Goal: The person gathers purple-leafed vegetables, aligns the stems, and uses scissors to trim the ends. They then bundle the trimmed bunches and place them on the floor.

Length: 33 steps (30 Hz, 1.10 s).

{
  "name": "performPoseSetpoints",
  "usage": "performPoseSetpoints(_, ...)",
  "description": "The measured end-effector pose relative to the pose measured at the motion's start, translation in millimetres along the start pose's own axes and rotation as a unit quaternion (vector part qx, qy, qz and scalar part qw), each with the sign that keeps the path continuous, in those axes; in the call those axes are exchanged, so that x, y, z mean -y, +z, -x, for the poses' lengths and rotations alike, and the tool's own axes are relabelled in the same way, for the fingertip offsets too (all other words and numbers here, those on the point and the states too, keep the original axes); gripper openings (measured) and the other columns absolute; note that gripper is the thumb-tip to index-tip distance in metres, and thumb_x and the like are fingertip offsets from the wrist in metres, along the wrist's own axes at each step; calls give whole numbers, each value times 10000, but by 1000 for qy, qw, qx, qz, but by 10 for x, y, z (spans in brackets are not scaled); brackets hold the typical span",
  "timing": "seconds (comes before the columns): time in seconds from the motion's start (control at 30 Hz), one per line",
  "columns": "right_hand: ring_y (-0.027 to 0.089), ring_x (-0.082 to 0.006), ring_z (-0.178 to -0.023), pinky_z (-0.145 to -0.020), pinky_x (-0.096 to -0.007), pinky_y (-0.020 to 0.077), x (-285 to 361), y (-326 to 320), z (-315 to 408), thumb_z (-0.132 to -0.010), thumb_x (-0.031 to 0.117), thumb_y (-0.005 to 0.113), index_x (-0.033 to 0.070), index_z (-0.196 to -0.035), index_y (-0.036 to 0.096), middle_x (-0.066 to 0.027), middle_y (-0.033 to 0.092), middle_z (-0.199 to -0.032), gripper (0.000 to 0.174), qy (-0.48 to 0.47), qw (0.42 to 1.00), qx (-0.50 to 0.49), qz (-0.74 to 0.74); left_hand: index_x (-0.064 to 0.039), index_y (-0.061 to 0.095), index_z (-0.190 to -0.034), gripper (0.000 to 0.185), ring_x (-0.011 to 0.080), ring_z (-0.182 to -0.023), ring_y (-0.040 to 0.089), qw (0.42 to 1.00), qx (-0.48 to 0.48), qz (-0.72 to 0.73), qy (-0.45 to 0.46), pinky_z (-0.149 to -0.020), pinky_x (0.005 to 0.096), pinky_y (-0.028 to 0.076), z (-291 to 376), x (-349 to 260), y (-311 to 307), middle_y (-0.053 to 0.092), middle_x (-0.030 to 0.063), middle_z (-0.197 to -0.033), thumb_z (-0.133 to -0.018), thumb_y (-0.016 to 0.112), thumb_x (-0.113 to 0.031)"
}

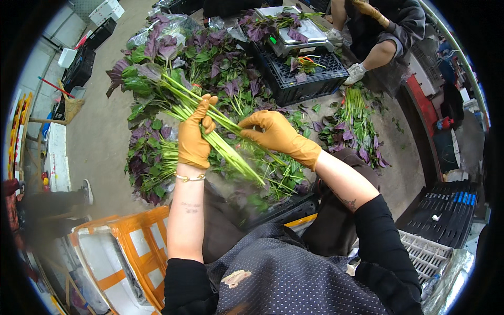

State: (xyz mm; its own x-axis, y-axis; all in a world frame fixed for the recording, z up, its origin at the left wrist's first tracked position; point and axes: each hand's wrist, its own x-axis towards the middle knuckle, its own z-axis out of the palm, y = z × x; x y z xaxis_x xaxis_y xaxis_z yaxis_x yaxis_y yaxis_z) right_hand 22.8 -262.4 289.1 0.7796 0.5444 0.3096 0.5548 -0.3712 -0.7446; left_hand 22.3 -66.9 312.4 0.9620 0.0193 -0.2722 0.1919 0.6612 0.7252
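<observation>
My left hand, in a tan glove, is closed around a bunch of long green stems with purple and green leaves at their upper left end. Beside it my right hand, gloved alike, pinches one or more stems of the bunch between thumb and fingers. Under and around my hands lie leafy stems in a large pile. A smaller bunch lies left of my left wrist, and loose stems lie below my right hand.
A scale holding leaves stands on a black plastic crate. Another person sits behind it at upper right. Bunched stems lie on the floor at right. A taped foam box is at lower left, a broom at far left.
</observation>
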Motion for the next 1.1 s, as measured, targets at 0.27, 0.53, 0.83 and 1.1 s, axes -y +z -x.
performPoseSetpoints(0.27, 609, -249, -632, -586, -301, 477, 9, 23, -73, -691, 111, 605, 15, -756, 636, -130, 619, -692, 120, 57, 995, -76, 4, -21, 518, -1118, 312, 44, -516, 297, 998, -36, -36, 33, -462, 180, 274, 17, 7, 31, 567, 58, -1083, -850, 573, -173)
performPoseSetpoints(0.53, 511, -96, -519, -512, -224, 421, -281, 6, -75, -671, 114, 613, -6, -678, 594, -58, 581, -591, 121, 273, 901, -139, -307, -2, 547, -1062, 278, 48, -557, 358, 993, -52, -30, 99, -465, 180, 297, 12, 52, 15, 589, 66, -979, -854, 567, -184)
performPoseSetpoints(0.83, 580, -120, -744, -643, -243, 468, -399, -138, 40, -875, 306, 528, -32, -1082, 550, -101, 620, -935, 396, 236, 958, 93, -130, 0, 544, -1058, 276, 43, -518, 308, 998, 15, 23, 50, -461, 173, 282, -23, -107, -150, 584, 76, -1011, -849, 572, -178)
performPoseSetpoints(1.1, 439, -38, -531, -470, -168, 354, 144, 175, -31, -910, 213, 475, 13, -1020, 532, 22, 535, -692, 235, 225, 885, 25, -408, 26, 549, -1016, 310, 33, -513, 362, 991, 55, -75, 100, -447, 169, 295, 51, 100, 162, 600, 104, -1000, -849, 579, -233)
